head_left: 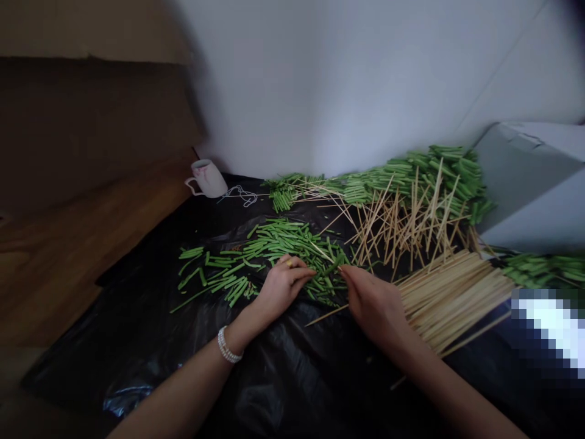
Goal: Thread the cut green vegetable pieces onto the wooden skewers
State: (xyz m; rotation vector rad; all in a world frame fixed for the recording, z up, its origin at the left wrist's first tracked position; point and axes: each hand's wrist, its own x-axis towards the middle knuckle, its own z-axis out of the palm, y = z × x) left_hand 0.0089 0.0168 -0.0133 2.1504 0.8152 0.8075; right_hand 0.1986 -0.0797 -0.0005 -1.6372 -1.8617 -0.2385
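Note:
My left hand [283, 283] rests on a loose heap of short green bean pieces [269, 244] spread over black plastic sheeting [292, 366], its fingertips pinched on one piece. My right hand [372, 302] grips a thin bamboo skewer [326, 315] whose end sticks out to the lower left, and its fingertips also hold a green bean piece [333, 266]. The two hands nearly meet over the near edge of the heap. A pearl bracelet [226, 347] circles my left wrist.
A bundle of bare bamboo skewers [457, 292] lies right of my right hand. Finished bean skewers [411, 189] are stacked along the white wall. A white mug [208, 178] and a string sit at the back left. A grey box [539, 183] stands right.

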